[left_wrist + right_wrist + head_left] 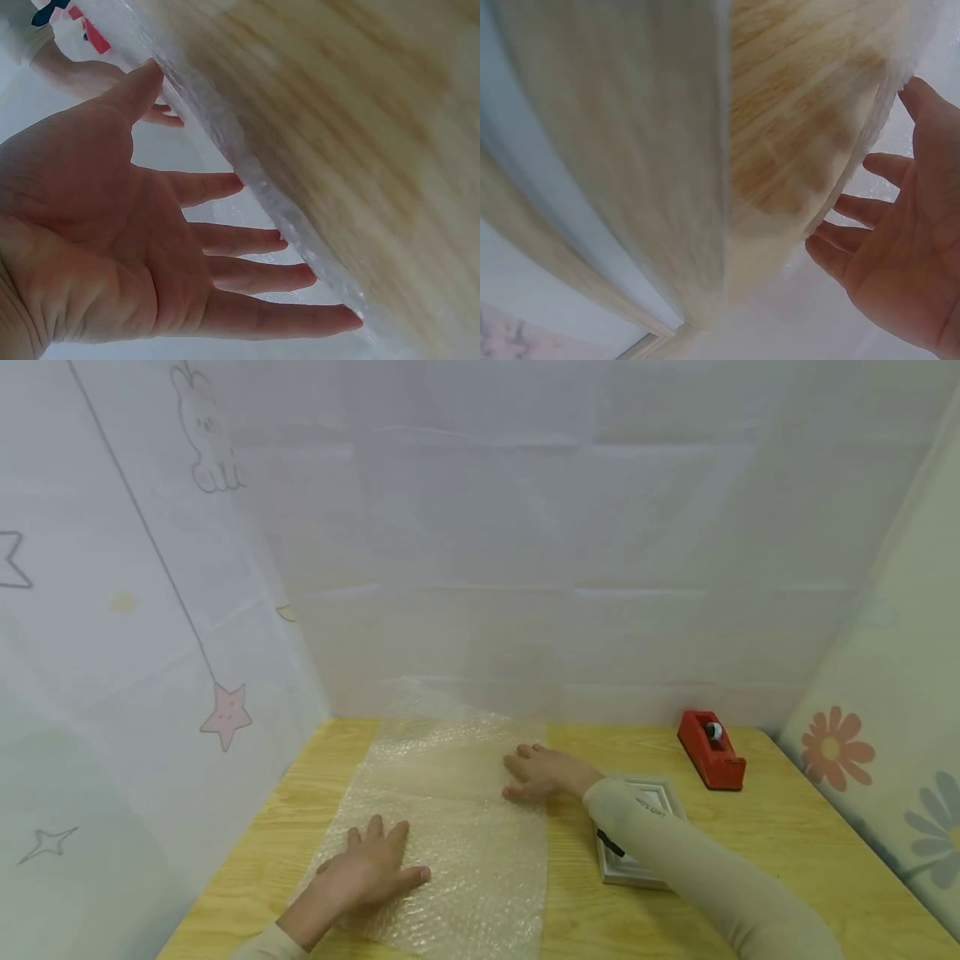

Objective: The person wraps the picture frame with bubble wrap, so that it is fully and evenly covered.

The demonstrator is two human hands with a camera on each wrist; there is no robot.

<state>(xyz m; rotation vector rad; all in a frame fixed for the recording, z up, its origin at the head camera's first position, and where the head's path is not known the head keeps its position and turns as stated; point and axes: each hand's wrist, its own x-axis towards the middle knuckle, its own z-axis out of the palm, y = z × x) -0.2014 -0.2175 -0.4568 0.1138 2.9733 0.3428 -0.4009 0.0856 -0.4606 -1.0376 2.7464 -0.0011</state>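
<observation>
On the wooden table [787, 827], left hand [367, 868] and right hand [543, 772] press flat, fingers spread, on bubble wrap [457, 827].

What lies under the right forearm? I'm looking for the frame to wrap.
A white picture frame lies flat on the table under the right sleeve, beside the bubble wrap. The sleeve covers its middle, so what the frame holds cannot be seen.

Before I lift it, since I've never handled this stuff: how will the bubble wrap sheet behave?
The bubble wrap sheet is probably floppy and light: thin, see-through, far end curling up. The left hand and right hand lie flat on it, so it may shift on the table.
</observation>
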